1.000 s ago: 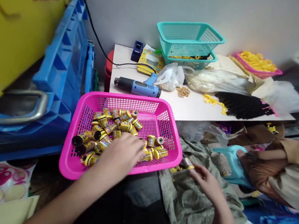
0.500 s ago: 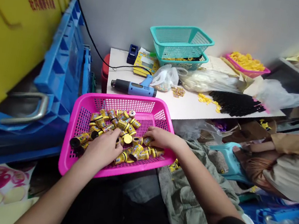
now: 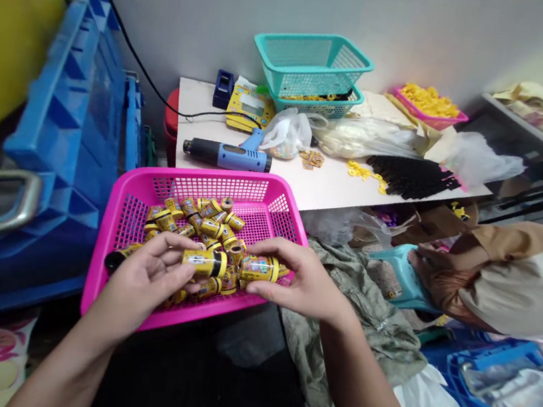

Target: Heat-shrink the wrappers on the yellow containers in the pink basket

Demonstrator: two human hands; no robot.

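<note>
My left hand [image 3: 153, 274] is closed on a small yellow printed tube [image 3: 200, 261] with a black band and a yellow rim at its right end. Between the thumb and fingers of my right hand [image 3: 291, 277] is another small printed tube [image 3: 260, 268], yellow-rimmed and partly see-through. The two tubes lie sideways, a short gap apart, above the pink basket [image 3: 99, 267]. Several similar tubes [image 3: 212, 227] are heaped inside it, some hidden behind my hands.
A heat gun [image 3: 228, 155] lies on the white table [image 3: 323, 194] behind the basket, near plastic bags [image 3: 289, 132], black strips [image 3: 409, 177] and stacked teal baskets [image 3: 315, 68]. Blue crates [image 3: 67, 107] stand at left. A person [image 3: 518, 278] sits at right by a teal stool [image 3: 395, 275].
Both hands have risen out of the heap, each now with a tube in its fingers. The view has shifted, so the basket and table appear further left.
</note>
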